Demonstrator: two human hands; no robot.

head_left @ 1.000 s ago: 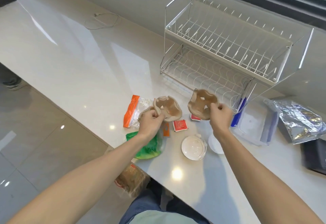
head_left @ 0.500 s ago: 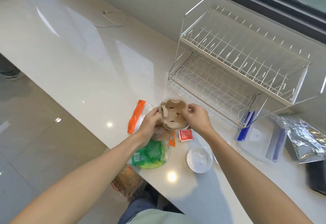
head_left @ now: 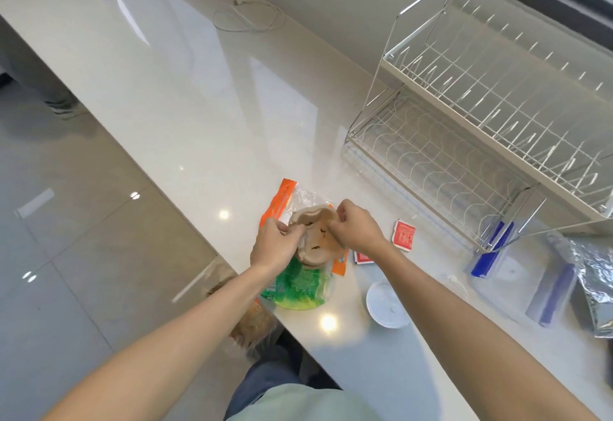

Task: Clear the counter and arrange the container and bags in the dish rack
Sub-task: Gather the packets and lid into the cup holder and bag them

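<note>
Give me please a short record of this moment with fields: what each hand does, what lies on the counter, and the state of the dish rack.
left hand: left hand grips the brown pulp cup holders at their left edge
right hand: right hand pinches the same holders from the right
under the hands: green bag and orange-edged clear bag
counter, right side: red sauce packet, white lid, blue-strip zip bags, foil bag
dish rack: dish rack holds nothing on either tier
far counter: white cable
</note>
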